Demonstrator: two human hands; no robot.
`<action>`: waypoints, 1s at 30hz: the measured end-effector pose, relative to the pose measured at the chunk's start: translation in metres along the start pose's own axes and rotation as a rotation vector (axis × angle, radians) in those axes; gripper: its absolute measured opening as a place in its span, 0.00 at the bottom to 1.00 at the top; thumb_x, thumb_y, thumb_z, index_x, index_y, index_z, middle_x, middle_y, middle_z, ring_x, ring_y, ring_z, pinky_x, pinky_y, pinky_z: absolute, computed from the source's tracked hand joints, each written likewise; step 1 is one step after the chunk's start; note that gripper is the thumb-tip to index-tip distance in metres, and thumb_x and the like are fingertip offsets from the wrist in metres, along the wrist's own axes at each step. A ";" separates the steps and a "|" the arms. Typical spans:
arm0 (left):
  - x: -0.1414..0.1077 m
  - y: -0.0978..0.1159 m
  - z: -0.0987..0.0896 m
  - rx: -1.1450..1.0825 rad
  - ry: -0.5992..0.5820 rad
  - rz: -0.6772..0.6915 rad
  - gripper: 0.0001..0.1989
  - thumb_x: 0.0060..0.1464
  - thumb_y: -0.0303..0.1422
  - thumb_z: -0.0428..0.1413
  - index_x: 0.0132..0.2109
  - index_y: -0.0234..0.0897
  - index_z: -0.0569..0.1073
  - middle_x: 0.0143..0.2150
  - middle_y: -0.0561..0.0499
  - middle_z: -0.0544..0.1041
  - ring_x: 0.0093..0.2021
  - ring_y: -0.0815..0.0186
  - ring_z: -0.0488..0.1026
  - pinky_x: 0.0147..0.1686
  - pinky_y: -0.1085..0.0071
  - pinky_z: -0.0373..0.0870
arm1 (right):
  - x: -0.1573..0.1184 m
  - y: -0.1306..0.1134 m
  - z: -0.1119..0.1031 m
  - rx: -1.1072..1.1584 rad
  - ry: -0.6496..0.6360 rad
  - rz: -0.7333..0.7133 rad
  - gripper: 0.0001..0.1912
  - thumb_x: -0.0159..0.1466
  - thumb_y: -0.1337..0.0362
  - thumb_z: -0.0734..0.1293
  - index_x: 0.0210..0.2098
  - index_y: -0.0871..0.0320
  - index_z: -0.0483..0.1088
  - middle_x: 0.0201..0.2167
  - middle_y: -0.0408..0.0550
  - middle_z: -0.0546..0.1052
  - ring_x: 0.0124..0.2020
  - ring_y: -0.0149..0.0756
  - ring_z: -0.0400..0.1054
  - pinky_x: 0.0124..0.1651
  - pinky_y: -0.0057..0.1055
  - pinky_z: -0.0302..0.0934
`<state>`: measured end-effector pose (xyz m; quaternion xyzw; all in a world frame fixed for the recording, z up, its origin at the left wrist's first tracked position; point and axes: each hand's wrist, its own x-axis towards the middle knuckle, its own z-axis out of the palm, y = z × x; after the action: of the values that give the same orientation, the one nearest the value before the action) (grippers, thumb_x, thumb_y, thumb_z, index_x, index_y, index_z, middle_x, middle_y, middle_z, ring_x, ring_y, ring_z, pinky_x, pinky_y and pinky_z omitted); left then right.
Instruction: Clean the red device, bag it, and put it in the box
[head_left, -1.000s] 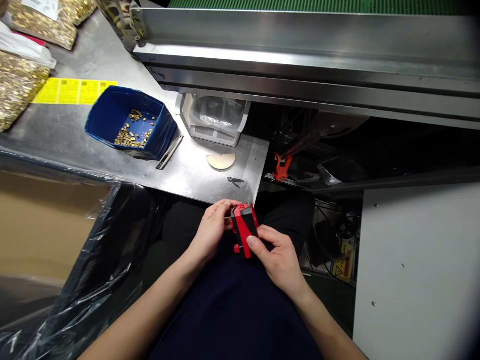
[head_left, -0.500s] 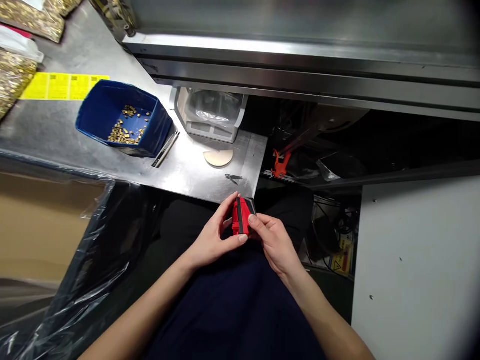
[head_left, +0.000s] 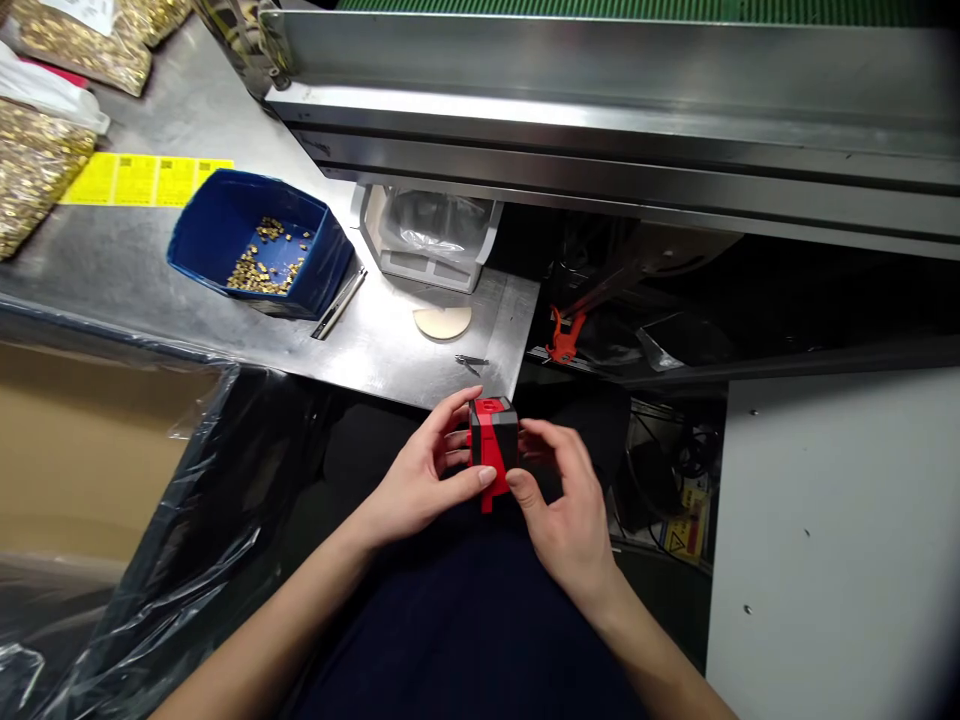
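Observation:
A small red and black plastic part [head_left: 495, 440] is held over my lap, just off the front edge of the metal table [head_left: 375, 355]. My left hand [head_left: 435, 465] grips it from the left, thumb on its near side and fingers behind it. To its right, my right hand [head_left: 566, 490] is spread with thumb and fingers apart, the thumb tip close to the part's lower right edge. Whether that thumb touches the part I cannot tell. Small clippers [head_left: 472, 363] and a pale half-round piece [head_left: 442, 322] lie on the table beyond.
Left on the table stand a blue bin [head_left: 289, 250] of small brass pieces, a cutter knife [head_left: 340, 302] and bags of brass pieces [head_left: 41, 160]. A grey bin [head_left: 431, 265] sits under the metal rail [head_left: 562, 125]. An orange clamp [head_left: 564, 335] is at the right.
My right hand has opened and moved off the part to the right. The part has turned, showing its red and black top. The view has shifted slightly.

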<state>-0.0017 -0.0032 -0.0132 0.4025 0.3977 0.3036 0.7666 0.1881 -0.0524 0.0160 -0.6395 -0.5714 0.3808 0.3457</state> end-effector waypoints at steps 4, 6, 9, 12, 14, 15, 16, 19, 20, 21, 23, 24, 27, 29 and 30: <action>-0.005 -0.003 0.003 -0.001 0.008 -0.019 0.41 0.56 0.35 0.68 0.71 0.47 0.58 0.68 0.42 0.68 0.61 0.53 0.74 0.61 0.60 0.73 | 0.003 -0.008 -0.009 -0.457 -0.013 -0.390 0.27 0.71 0.54 0.65 0.68 0.48 0.62 0.62 0.54 0.71 0.64 0.49 0.64 0.66 0.47 0.58; -0.008 -0.004 0.005 -0.019 0.028 -0.041 0.43 0.56 0.35 0.67 0.72 0.46 0.56 0.69 0.41 0.68 0.62 0.53 0.74 0.62 0.59 0.72 | 0.006 -0.014 -0.013 -0.574 -0.125 -0.465 0.28 0.72 0.56 0.64 0.70 0.50 0.60 0.64 0.52 0.72 0.65 0.47 0.64 0.68 0.46 0.54; -0.014 -0.005 0.005 -0.021 0.061 -0.097 0.48 0.54 0.36 0.69 0.74 0.42 0.52 0.70 0.39 0.66 0.62 0.52 0.73 0.62 0.57 0.72 | 0.006 -0.021 -0.016 -0.665 -0.188 -0.481 0.28 0.73 0.59 0.64 0.70 0.54 0.59 0.65 0.51 0.72 0.65 0.45 0.64 0.70 0.44 0.50; -0.023 -0.008 0.006 0.004 0.070 -0.160 0.53 0.49 0.36 0.72 0.74 0.41 0.52 0.71 0.37 0.65 0.61 0.50 0.74 0.62 0.53 0.73 | -0.001 -0.026 -0.015 -0.713 -0.229 -0.487 0.27 0.73 0.61 0.63 0.69 0.57 0.60 0.63 0.50 0.75 0.65 0.44 0.63 0.70 0.45 0.48; -0.030 -0.014 0.008 -0.013 0.068 -0.206 0.54 0.48 0.37 0.73 0.74 0.41 0.52 0.71 0.36 0.65 0.60 0.49 0.75 0.62 0.50 0.73 | -0.009 -0.030 -0.013 -0.746 -0.265 -0.487 0.26 0.73 0.63 0.61 0.70 0.59 0.60 0.63 0.50 0.74 0.66 0.45 0.61 0.71 0.46 0.45; -0.033 -0.017 0.009 -0.028 0.069 -0.222 0.54 0.48 0.37 0.73 0.74 0.41 0.52 0.71 0.35 0.65 0.61 0.48 0.74 0.63 0.49 0.72 | -0.012 -0.032 -0.011 -0.762 -0.282 -0.486 0.27 0.73 0.63 0.61 0.70 0.61 0.59 0.64 0.51 0.74 0.66 0.46 0.61 0.71 0.46 0.44; -0.036 -0.021 0.010 -0.038 0.075 -0.232 0.54 0.47 0.38 0.73 0.74 0.41 0.52 0.71 0.35 0.64 0.62 0.47 0.73 0.63 0.48 0.71 | -0.015 -0.035 -0.009 -0.776 -0.298 -0.479 0.27 0.73 0.63 0.61 0.70 0.62 0.59 0.64 0.52 0.73 0.66 0.47 0.60 0.71 0.47 0.42; -0.044 -0.030 0.012 -0.001 0.093 -0.217 0.53 0.49 0.39 0.71 0.74 0.41 0.51 0.72 0.34 0.62 0.65 0.44 0.70 0.65 0.45 0.68 | -0.010 -0.037 -0.006 -0.753 -0.333 -0.398 0.28 0.74 0.55 0.59 0.69 0.60 0.61 0.62 0.53 0.74 0.64 0.52 0.62 0.71 0.52 0.38; -0.046 -0.032 0.012 0.036 0.089 -0.195 0.53 0.49 0.39 0.71 0.74 0.42 0.50 0.72 0.34 0.61 0.66 0.44 0.69 0.65 0.43 0.67 | -0.005 -0.035 -0.008 -0.725 -0.318 -0.344 0.30 0.74 0.51 0.58 0.70 0.59 0.60 0.62 0.54 0.74 0.63 0.53 0.63 0.71 0.55 0.39; -0.048 -0.032 0.012 0.077 0.079 -0.169 0.53 0.50 0.39 0.71 0.75 0.43 0.50 0.72 0.34 0.61 0.66 0.43 0.68 0.66 0.42 0.65 | 0.001 -0.033 -0.011 -0.683 -0.282 -0.280 0.32 0.74 0.47 0.56 0.70 0.57 0.59 0.62 0.55 0.74 0.64 0.55 0.62 0.70 0.56 0.42; -0.051 -0.030 0.011 0.143 0.042 -0.126 0.55 0.49 0.38 0.71 0.75 0.46 0.48 0.72 0.35 0.62 0.67 0.43 0.67 0.68 0.40 0.61 | 0.014 -0.026 -0.023 -0.544 -0.153 -0.138 0.33 0.74 0.44 0.52 0.70 0.55 0.59 0.62 0.57 0.71 0.63 0.54 0.64 0.66 0.54 0.52; -0.052 -0.028 0.010 0.153 0.027 -0.115 0.55 0.49 0.37 0.70 0.75 0.47 0.47 0.72 0.36 0.61 0.67 0.44 0.67 0.68 0.40 0.60 | 0.018 -0.022 -0.029 -0.453 -0.090 -0.055 0.32 0.74 0.44 0.50 0.67 0.54 0.63 0.60 0.57 0.73 0.59 0.51 0.67 0.62 0.50 0.59; -0.055 -0.024 0.008 0.109 -0.004 -0.108 0.54 0.51 0.37 0.69 0.76 0.48 0.45 0.73 0.37 0.60 0.65 0.46 0.71 0.68 0.42 0.61 | 0.021 -0.014 -0.047 -0.199 -0.146 0.175 0.26 0.75 0.47 0.52 0.43 0.53 0.77 0.40 0.49 0.79 0.39 0.39 0.74 0.42 0.35 0.66; -0.055 -0.023 0.007 0.086 -0.011 -0.096 0.53 0.52 0.36 0.69 0.75 0.48 0.46 0.73 0.38 0.61 0.64 0.48 0.72 0.69 0.45 0.62 | 0.015 -0.014 -0.049 -0.101 -0.402 0.219 0.23 0.74 0.49 0.57 0.34 0.53 0.75 0.32 0.45 0.77 0.32 0.35 0.72 0.35 0.31 0.63; -0.055 -0.024 0.006 0.082 -0.012 -0.090 0.53 0.52 0.36 0.69 0.75 0.48 0.46 0.72 0.39 0.62 0.64 0.49 0.72 0.68 0.46 0.63 | 0.011 -0.015 -0.047 -0.057 -0.536 0.195 0.20 0.73 0.49 0.60 0.34 0.53 0.75 0.31 0.44 0.78 0.32 0.35 0.71 0.34 0.30 0.62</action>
<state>-0.0204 -0.0605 -0.0110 0.4170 0.4228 0.2498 0.7648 0.2235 -0.0402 0.0504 -0.5775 -0.5886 0.5516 0.1259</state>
